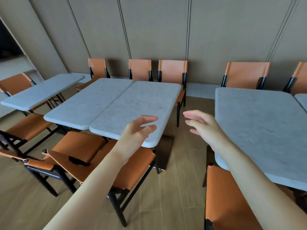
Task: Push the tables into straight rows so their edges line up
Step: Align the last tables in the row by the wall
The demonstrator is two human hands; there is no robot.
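Two grey stone-topped tables stand side by side in the middle. The right table of the pair sits a little nearer to me than the left one, so their front edges are offset. My left hand hovers over the near right corner of the right table, fingers loosely spread, holding nothing. My right hand is in the air over the aisle between that table and a large grey table at the right, open and empty. Another grey table stands apart at the far left.
Orange leather chairs with black frames line the back wall and the near sides, one just below my left arm and one under my right arm. A wood-floor aisle runs between the middle and right tables.
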